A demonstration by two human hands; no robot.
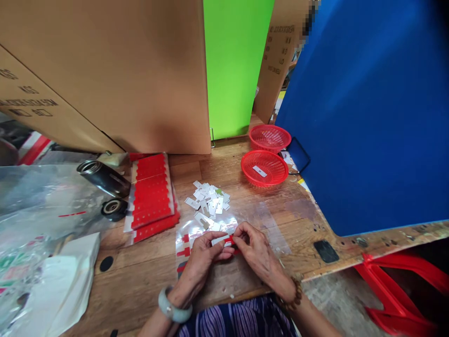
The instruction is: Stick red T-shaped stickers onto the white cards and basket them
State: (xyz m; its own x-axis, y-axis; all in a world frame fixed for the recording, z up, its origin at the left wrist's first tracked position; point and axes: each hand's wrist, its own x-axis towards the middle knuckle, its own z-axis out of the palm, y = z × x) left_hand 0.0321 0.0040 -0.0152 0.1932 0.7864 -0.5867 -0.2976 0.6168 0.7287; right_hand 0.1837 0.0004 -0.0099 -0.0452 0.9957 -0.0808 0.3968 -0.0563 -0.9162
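Near the table's front edge, my left hand (206, 250) is closed on a small white plate (220, 240), held between thumb and fingers. My right hand (256, 248) pinches a small red sticker (229, 240) at the plate's right end, touching it. Under both hands lies a clear sheet (270, 224) with red pieces (183, 252) showing at its left side. Just beyond the hands is a loose pile of similar white plates (212, 199). Another white plate (259, 171) lies in the nearer red basket (245, 171).
A second red basket (270, 135) stands behind. Stacked red sticker sheets (150, 187), an uncapped dark flask (105, 178) and its cap (114, 208) are at left, beside plastic bags (28, 201). Cardboard (157, 79), a green panel (233, 70) and a blue panel (379, 117) wall the back and right.
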